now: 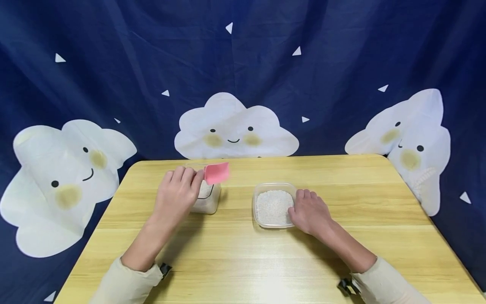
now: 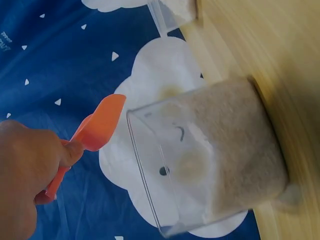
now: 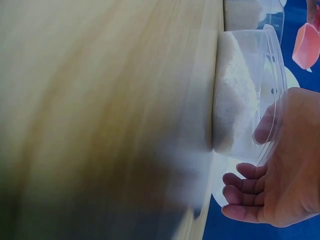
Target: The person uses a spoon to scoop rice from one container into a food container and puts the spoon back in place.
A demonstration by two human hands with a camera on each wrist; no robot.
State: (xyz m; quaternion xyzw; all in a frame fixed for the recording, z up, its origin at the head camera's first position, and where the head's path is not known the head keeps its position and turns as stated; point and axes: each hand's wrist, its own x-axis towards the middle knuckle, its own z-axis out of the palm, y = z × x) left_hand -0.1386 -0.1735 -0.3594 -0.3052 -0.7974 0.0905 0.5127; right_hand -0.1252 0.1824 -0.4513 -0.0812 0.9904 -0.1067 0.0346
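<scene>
My left hand (image 1: 178,190) grips a pink scoop (image 1: 217,173) by its handle, up over the tall clear square container (image 1: 208,207) on the left. In the left wrist view the scoop (image 2: 102,125) is tilted beside that container's open top, and white rice (image 2: 245,140) fills its lower part. My right hand (image 1: 312,211) holds the right rim of a low clear plastic container (image 1: 275,226). White rice (image 1: 274,207) lies in it. The right wrist view shows my thumb (image 3: 265,125) over the rim, the other fingers (image 3: 245,190) loosely curled outside the wall.
Both containers stand on a light wooden table (image 1: 235,261), the tall one left of the low one. Behind the table hangs a dark blue curtain (image 1: 334,50) with white smiling clouds and small triangles. Black straps (image 1: 347,287) show at the sleeves.
</scene>
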